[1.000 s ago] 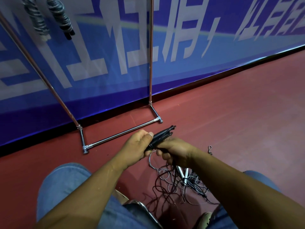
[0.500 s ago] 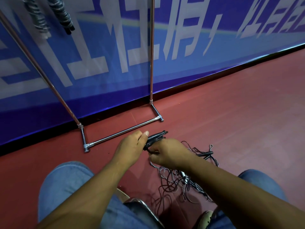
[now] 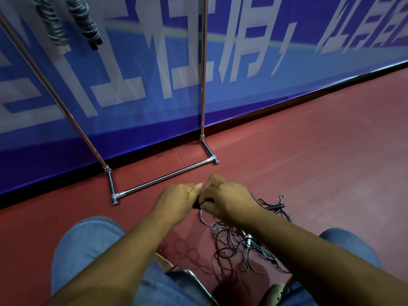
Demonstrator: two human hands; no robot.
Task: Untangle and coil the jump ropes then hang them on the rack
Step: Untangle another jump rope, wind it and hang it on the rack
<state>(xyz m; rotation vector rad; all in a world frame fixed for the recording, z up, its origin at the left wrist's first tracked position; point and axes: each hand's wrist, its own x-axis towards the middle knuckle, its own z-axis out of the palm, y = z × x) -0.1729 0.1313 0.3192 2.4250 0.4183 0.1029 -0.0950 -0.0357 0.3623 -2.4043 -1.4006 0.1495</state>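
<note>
Both hands meet knuckle to knuckle low in the middle of the view, forearms reaching forward from the knees. The right hand [image 3: 228, 198] is curled over a pair of black handles [image 3: 197, 204], of which only a dark end shows under its fingers. The left hand [image 3: 176, 198] is bunched into a loose fist against it, its thumb pressed up to the right hand's fingers and its fingers closed on the same handles, though most of that hold is hidden. Thin cord drops from the grip into a tangle of jump ropes [image 3: 237, 244] on the red floor [image 3: 309, 173], between the knees and under the right forearm. Another dark handle [image 3: 276, 207] lies at the tangle's far edge. Just beyond the hands stands the metal rack [image 3: 165, 178], in front of a blue banner [image 3: 242, 89]. Two coiled ropes [image 3: 85, 23] hang at the top left.
</note>
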